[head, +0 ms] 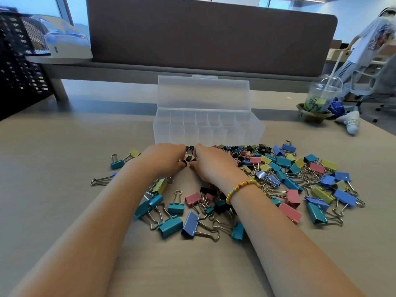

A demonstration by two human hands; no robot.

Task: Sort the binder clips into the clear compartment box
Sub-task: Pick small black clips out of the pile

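Office room: dark brown fabric partition behind pale wood-grain table. Clear plastic compartment box stands open, lid upright. Multicoloured metal binder clips lie scattered before it. Left grip and right grip each pinch small black clips.

We find almost no legible text. Near the desk's far right corner, a white shuttlecock carries a dark band with small print, too blurred to read. The print on a distant person's T-shirt cannot be read either.
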